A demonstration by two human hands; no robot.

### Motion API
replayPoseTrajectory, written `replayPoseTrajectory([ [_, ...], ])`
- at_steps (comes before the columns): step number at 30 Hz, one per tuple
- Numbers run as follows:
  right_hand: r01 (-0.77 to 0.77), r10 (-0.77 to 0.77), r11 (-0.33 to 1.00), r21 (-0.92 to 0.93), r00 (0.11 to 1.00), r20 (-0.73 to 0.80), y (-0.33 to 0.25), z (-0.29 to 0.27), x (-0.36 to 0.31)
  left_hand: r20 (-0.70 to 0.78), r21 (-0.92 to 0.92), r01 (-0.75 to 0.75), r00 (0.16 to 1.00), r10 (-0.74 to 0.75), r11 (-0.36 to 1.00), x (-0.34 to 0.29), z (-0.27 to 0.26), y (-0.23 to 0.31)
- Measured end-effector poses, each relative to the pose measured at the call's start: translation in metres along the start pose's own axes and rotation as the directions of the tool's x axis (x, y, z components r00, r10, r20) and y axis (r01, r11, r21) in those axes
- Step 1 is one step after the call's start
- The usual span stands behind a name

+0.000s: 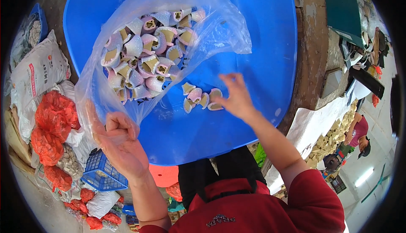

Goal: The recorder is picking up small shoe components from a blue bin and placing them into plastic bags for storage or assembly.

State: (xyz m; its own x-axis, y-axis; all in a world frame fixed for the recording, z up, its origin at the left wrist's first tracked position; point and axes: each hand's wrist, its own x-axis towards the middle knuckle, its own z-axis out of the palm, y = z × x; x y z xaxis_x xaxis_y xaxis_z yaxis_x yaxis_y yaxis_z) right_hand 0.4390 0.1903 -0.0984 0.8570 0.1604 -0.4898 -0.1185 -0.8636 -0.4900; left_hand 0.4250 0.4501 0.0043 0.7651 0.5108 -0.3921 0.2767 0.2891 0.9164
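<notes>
A clear plastic bag [224,26] lies in a big blue tub [262,76], its mouth toward me. Inside is a heap of small curved pieces [146,59], pinkish, lilac and white with speckled outsides and tan faces; I cannot tell their kind. My left hand [122,148] is at the bag's near left edge, its fingers partly behind the film and curled round it. On the tub floor, right of the bag, sits a small group of the same pieces [195,95]. Over their right end hovers my right hand [237,95], fingers spread, with nothing visible in it.
Left of the tub are a white printed sack [40,70], red plastic bags [53,123] and a blue crate [103,171]. A worn wooden table [311,43] borders the right side. Farther right, a person in a red shirt [359,129] is near a pile of tan pieces [332,142].
</notes>
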Motion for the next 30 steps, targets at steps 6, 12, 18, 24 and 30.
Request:
replayPoseTrajectory([
  [6,-0.141,0.177,0.973,-0.183,0.963,0.201,0.026,0.063,-0.026,-0.034,0.036,0.010,0.999,-0.009,0.999,0.000,0.000,0.002],
  [12,-0.359,0.324,0.879,0.314,0.932,0.160,0.032,0.025,-0.011,-0.025,0.027,0.012,1.000,-0.012,1.000,-0.002,0.001,0.001],
  [18,-0.226,0.051,0.479,0.848,0.972,0.230,-0.092,-0.043,0.023,0.010,0.032,-0.005,1.000,0.005,0.999,0.000,0.003,-0.001],
  [24,0.042,-0.081,0.633,0.773,0.997,0.012,-0.107,-0.030,0.029,-0.041,0.044,0.004,0.999,-0.003,0.999,-0.001,-0.001,0.002],
  [30,0.296,-0.210,0.933,-0.206,0.910,0.357,-0.023,0.042,-0.006,0.035,0.007,-0.026,0.999,0.026,1.000,0.001,0.001,0.000],
])
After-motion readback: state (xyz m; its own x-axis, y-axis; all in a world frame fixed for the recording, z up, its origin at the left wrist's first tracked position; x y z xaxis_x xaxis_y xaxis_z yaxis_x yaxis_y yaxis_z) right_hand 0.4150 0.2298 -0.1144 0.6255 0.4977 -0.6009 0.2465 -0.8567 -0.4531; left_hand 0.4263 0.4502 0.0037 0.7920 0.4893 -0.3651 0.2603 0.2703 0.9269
